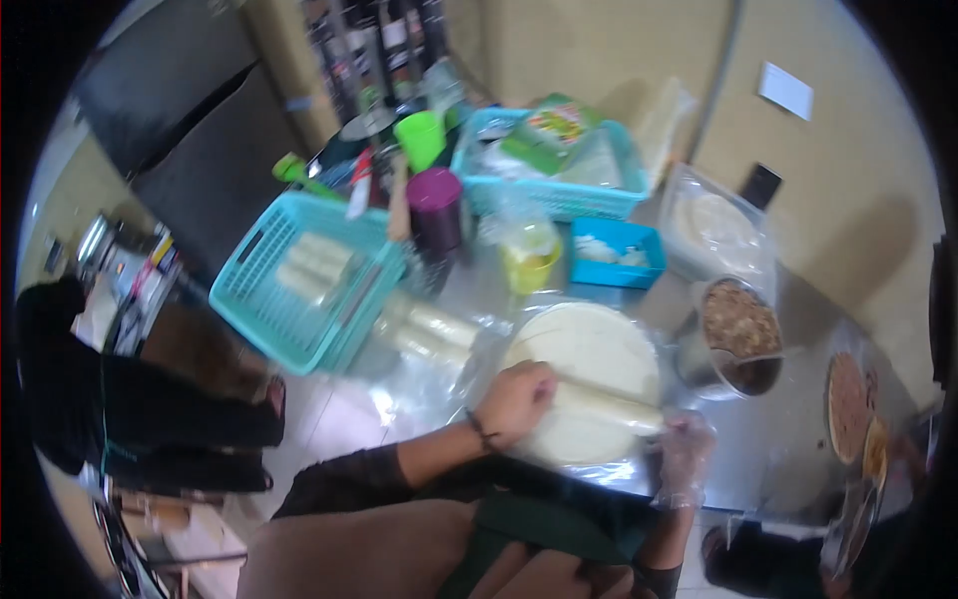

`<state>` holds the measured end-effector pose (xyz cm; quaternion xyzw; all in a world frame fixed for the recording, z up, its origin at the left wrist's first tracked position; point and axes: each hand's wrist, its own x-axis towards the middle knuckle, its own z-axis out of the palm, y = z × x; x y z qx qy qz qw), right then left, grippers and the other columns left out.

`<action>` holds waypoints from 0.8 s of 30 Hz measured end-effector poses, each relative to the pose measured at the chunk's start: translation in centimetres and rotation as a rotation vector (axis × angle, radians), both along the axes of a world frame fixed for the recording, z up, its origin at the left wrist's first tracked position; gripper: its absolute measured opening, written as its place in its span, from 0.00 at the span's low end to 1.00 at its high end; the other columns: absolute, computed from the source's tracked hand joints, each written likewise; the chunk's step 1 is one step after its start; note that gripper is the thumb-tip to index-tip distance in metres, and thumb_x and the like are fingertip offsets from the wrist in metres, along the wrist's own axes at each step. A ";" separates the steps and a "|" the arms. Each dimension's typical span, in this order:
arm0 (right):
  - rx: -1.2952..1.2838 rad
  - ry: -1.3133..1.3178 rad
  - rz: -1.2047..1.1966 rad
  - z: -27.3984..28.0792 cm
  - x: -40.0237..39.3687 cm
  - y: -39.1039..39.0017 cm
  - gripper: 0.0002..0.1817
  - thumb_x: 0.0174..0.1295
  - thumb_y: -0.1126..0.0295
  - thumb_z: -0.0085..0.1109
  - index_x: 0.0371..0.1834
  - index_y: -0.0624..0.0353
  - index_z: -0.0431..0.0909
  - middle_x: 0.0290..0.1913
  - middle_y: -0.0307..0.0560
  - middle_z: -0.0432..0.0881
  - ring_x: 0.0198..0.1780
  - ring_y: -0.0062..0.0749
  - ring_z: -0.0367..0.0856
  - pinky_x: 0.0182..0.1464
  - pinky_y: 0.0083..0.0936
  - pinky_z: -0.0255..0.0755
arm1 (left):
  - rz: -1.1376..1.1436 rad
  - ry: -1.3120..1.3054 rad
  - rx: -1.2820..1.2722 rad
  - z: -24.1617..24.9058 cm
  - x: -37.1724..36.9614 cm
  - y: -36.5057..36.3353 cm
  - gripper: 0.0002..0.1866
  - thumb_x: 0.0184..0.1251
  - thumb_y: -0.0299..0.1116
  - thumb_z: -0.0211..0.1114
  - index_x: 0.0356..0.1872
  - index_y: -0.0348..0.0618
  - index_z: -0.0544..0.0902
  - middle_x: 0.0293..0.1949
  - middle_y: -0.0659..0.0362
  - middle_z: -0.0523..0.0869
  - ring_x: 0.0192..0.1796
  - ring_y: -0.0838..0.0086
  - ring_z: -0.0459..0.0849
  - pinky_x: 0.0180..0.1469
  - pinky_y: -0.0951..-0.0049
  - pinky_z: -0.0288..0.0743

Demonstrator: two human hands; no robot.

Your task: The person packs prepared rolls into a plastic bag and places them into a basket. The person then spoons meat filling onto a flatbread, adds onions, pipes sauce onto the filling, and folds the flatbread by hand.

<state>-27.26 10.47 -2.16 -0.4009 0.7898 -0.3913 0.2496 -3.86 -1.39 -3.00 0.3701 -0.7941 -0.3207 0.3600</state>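
Observation:
A pale dough roll [609, 407] lies across a stack of round, thin dough sheets [584, 339] on clear plastic. My left hand [517, 401], bare with a dark bracelet at the wrist, has its fingers curled around the roll's left end. At the right end my right hand [685, 451], in a clear plastic glove, closes on the tip. Beside the sheets on the right stands a metal container [699, 364] of crumbly brown filling [740, 317]. To the left, several similar rolls [431, 329] rest on plastic.
A turquoise basket [235, 290] holding more rolls stands at the left. Behind the sheets are a blue tray [619, 272] of white pieces, a yellow cup [529, 272], a purple-lidded container [435, 205] and another basket [544, 200]. A co-worker's dark-clothed legs [180, 399] show at left.

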 end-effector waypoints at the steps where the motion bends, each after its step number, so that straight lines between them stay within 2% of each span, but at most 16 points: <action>1: -0.156 -0.010 -0.030 -1.1 -0.1 0.3 0.07 0.50 0.75 0.55 0.29 0.67 0.78 0.26 0.52 0.79 0.23 0.33 0.79 0.29 0.27 0.71 | -0.009 -0.040 0.049 0.3 0.1 0.3 0.03 0.53 0.24 0.60 0.29 0.38 0.76 0.26 0.52 0.78 0.28 0.64 0.79 0.33 0.69 0.72; 2: -0.317 -0.024 -0.073 -2.1 -0.2 0.4 0.06 0.50 0.75 0.55 0.28 0.68 0.78 0.26 0.53 0.79 0.23 0.32 0.79 0.29 0.26 0.71 | 0.023 -0.041 0.063 0.4 0.3 0.6 0.03 0.53 0.24 0.60 0.29 0.38 0.76 0.26 0.52 0.78 0.28 0.64 0.79 0.33 0.69 0.72; 4: -0.228 0.019 -0.061 -1.0 0.5 0.1 0.07 0.51 0.75 0.56 0.30 0.68 0.78 0.27 0.50 0.79 0.24 0.30 0.78 0.29 0.25 0.71 | -0.032 0.079 0.133 0.3 0.4 1.1 0.04 0.56 0.24 0.59 0.32 0.37 0.78 0.27 0.51 0.81 0.29 0.65 0.80 0.34 0.70 0.73; 6: -0.363 -0.237 -0.132 -1.5 0.6 0.2 0.07 0.54 0.74 0.55 0.31 0.68 0.78 0.28 0.46 0.79 0.25 0.27 0.77 0.29 0.21 0.71 | -0.040 0.107 0.169 -0.3 0.7 1.1 0.05 0.58 0.24 0.58 0.35 0.37 0.79 0.29 0.50 0.82 0.29 0.66 0.81 0.34 0.70 0.73; 10: -0.355 -0.159 0.019 -2.0 -1.1 0.4 0.08 0.57 0.73 0.54 0.33 0.67 0.78 0.29 0.44 0.79 0.25 0.24 0.77 0.26 0.20 0.71 | -0.044 0.098 0.109 -0.7 0.3 0.6 0.03 0.57 0.23 0.58 0.32 0.37 0.78 0.27 0.51 0.81 0.29 0.64 0.81 0.34 0.68 0.73; 12: -0.219 -0.258 -0.024 -1.6 -1.4 -0.2 0.06 0.56 0.77 0.52 0.34 0.66 0.76 0.23 0.43 0.77 0.20 0.22 0.75 0.24 0.17 0.71 | -0.009 0.112 0.065 -0.4 0.0 0.5 0.03 0.57 0.23 0.58 0.32 0.37 0.77 0.27 0.51 0.81 0.29 0.63 0.81 0.34 0.68 0.73; 15: -0.050 -0.207 -0.131 -0.6 -0.3 -0.8 0.06 0.57 0.76 0.51 0.35 0.65 0.76 0.20 0.42 0.76 0.17 0.21 0.73 0.21 0.17 0.70 | 0.016 0.107 0.087 -0.1 -0.2 0.8 0.03 0.57 0.23 0.59 0.32 0.38 0.77 0.27 0.51 0.80 0.31 0.60 0.81 0.34 0.66 0.73; 17: -0.110 -0.214 -0.105 -0.5 0.3 -0.3 0.06 0.58 0.75 0.50 0.35 0.65 0.76 0.21 0.42 0.76 0.18 0.21 0.74 0.21 0.16 0.69 | 0.017 0.103 0.111 -1.2 -0.4 1.4 0.08 0.56 0.23 0.60 0.38 0.40 0.77 0.30 0.51 0.79 0.33 0.59 0.81 0.35 0.66 0.73; 18: -0.174 -0.228 -0.084 -0.4 0.6 -0.2 0.06 0.59 0.74 0.50 0.35 0.64 0.76 0.22 0.42 0.75 0.19 0.21 0.74 0.20 0.16 0.68 | 0.020 0.107 0.110 -0.7 -0.4 1.8 0.08 0.56 0.23 0.60 0.38 0.40 0.77 0.30 0.51 0.79 0.33 0.59 0.81 0.35 0.66 0.73; 19: -0.174 -0.224 -0.082 -0.3 0.8 -0.1 0.06 0.59 0.74 0.50 0.35 0.64 0.76 0.22 0.42 0.75 0.19 0.21 0.74 0.20 0.16 0.68 | 0.024 0.163 0.187 0.1 -0.5 2.4 0.11 0.57 0.23 0.60 0.42 0.41 0.75 0.30 0.52 0.79 0.34 0.59 0.82 0.36 0.65 0.74; 20: -0.190 -0.114 -0.060 -0.3 1.1 0.0 0.09 0.58 0.71 0.52 0.37 0.65 0.77 0.25 0.45 0.76 0.25 0.22 0.75 0.25 0.19 0.68 | 0.029 0.216 0.265 0.6 -0.4 2.8 0.14 0.57 0.24 0.61 0.46 0.41 0.74 0.31 0.52 0.79 0.36 0.59 0.82 0.36 0.65 0.74; 21: -0.206 -0.006 -0.037 -0.1 1.6 0.0 0.13 0.57 0.68 0.53 0.40 0.65 0.78 0.28 0.48 0.77 0.31 0.23 0.75 0.30 0.21 0.69 | 0.034 0.215 0.266 0.4 -0.5 2.9 0.14 0.57 0.24 0.61 0.46 0.41 0.74 0.31 0.52 0.79 0.36 0.59 0.82 0.36 0.65 0.74; 22: -0.201 -0.009 -0.032 0.2 2.1 0.0 0.13 0.57 0.68 0.53 0.40 0.65 0.78 0.28 0.48 0.77 0.31 0.23 0.75 0.30 0.21 0.69 | 0.051 0.164 0.205 0.1 -0.9 3.1 0.18 0.58 0.24 0.61 0.50 0.41 0.71 0.31 0.53 0.79 0.36 0.60 0.82 0.36 0.66 0.74; 23: -0.167 0.072 -0.007 0.7 2.5 -0.3 0.14 0.58 0.67 0.53 0.43 0.65 0.77 0.32 0.49 0.77 0.35 0.24 0.74 0.33 0.22 0.68 | 0.067 0.113 0.142 -0.2 -1.1 3.2 0.22 0.58 0.24 0.61 0.54 0.41 0.68 0.31 0.53 0.80 0.36 0.61 0.82 0.37 0.66 0.74; 24: -0.135 0.155 0.018 1.1 2.9 -0.5 0.16 0.59 0.65 0.54 0.46 0.64 0.76 0.36 0.50 0.78 0.39 0.26 0.74 0.37 0.24 0.67 | 0.072 0.113 0.141 -0.3 -1.3 3.4 0.22 0.58 0.24 0.61 0.54 0.41 0.68 0.31 0.53 0.80 0.36 0.61 0.82 0.37 0.66 0.74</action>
